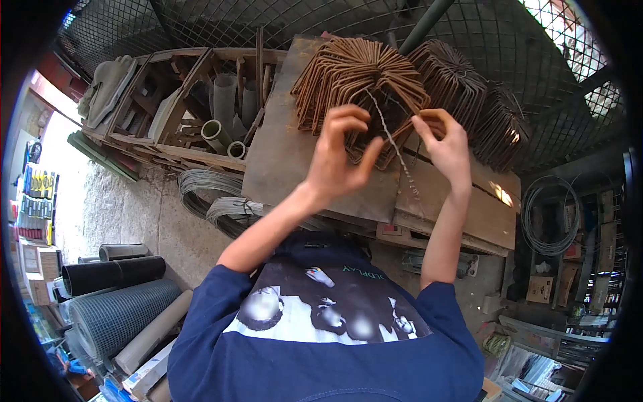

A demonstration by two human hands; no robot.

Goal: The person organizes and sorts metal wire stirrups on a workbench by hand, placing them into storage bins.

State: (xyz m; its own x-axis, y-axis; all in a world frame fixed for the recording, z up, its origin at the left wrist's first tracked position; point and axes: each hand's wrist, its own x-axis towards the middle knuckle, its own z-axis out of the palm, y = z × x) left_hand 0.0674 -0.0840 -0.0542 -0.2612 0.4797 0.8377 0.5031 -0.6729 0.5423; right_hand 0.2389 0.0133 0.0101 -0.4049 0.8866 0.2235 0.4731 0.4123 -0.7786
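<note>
A bundle of rusty bent steel stirrups [365,63] lies on the wooden table in front of me. From its middle a twisted tie wire [400,155] hangs down toward me, its lower end loose over the boards. My left hand [343,153] is beside the wire on its left, fingers curved and apart from the thumb, with nothing held. On the other side, my right hand [443,141] is at the bundle's right edge. Its thumb and forefinger are pinched together close to a stirrup; whatever is between them is too small to make out.
Two more stirrup bundles [452,84] [502,124] sit at the table's right. The wooden tabletop [288,161] extends left. Wire coils [211,187] lie beside it. A wooden rack [187,100] holds tubes at the left; mesh rolls [124,315] lie on the floor. Wire mesh [268,20] rises behind.
</note>
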